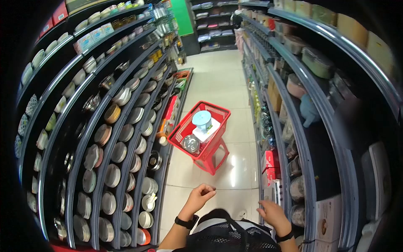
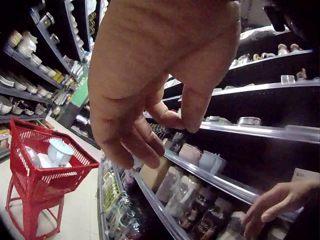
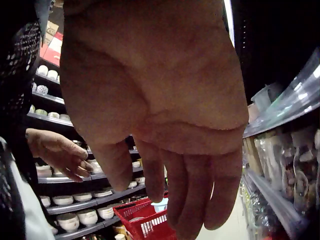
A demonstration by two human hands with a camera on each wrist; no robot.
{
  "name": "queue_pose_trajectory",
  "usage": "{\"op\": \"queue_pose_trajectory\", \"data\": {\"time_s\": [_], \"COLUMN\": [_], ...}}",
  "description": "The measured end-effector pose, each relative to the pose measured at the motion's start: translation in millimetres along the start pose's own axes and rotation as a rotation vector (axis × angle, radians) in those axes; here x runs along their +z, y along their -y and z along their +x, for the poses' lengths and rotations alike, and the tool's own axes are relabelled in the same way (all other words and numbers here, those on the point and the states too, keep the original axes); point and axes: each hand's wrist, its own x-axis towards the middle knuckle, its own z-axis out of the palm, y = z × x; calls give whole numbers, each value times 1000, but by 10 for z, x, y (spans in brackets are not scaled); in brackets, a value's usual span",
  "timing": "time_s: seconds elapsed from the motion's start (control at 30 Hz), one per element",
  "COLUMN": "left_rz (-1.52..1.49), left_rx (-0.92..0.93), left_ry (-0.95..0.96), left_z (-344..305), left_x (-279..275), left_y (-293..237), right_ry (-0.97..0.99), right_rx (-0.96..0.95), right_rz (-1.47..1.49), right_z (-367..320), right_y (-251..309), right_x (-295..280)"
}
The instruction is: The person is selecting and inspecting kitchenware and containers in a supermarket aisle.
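Note:
My left hand (image 1: pixel 198 200) hangs in the air in front of my body with loosely curled fingers and nothing in it. Lower right in the head view, my right hand (image 1: pixel 275 216) is also bare, its fingers relaxed, close to the right shelves. Ahead of both hands and apart from them, a red shopping basket (image 1: pixel 219 134) rests on a red plastic stool (image 1: pixel 210 163). Inside the basket are a light blue cup-like container (image 1: pixel 202 119), a white item (image 1: pixel 211 132) under it, and a shiny round metal bowl (image 1: pixel 191 143).
Shelves of stacked plates and bowls (image 1: pixel 112 175) line the left side. Right-hand shelves carry boxes, lidded containers (image 1: pixel 315 62), a light blue pitcher (image 1: pixel 308 110) and glassware. A pale tiled floor (image 1: pixel 218 80) runs between them. Another person (image 1: pixel 238 27) stands far down the aisle.

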Motion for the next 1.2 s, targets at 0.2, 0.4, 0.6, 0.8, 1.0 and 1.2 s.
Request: {"op": "queue_pose_trajectory", "data": {"time_s": [0.2, 0.4, 0.6, 0.8, 1.0, 1.2], "left_rz": [73, 161, 445, 1024, 1228, 1215], "left_rx": [-118, -99, -167, -414, -510, -666], "left_ry": [-149, -228, -170, -211, -184, -104], "left_z": [738, 1965, 3838, 4913, 5533, 5704], "left_x": [-405, -960, -1656, -2280, -2666, -2617], "left_y": [175, 502, 1321, 1732, 2165, 2241], "right_ry": [-38, 7, -67, -20, -33, 62], "right_rx": [65, 261, 433, 537, 652, 658], "right_rz": [55, 27, -7, -29, 64, 51], "right_z": [865, 1283, 2078, 3036, 3722, 3980], "right_y": [-135, -315, -276, -96, 96, 134], "right_x": [-318, -289, -78, -21, 116, 136]}}
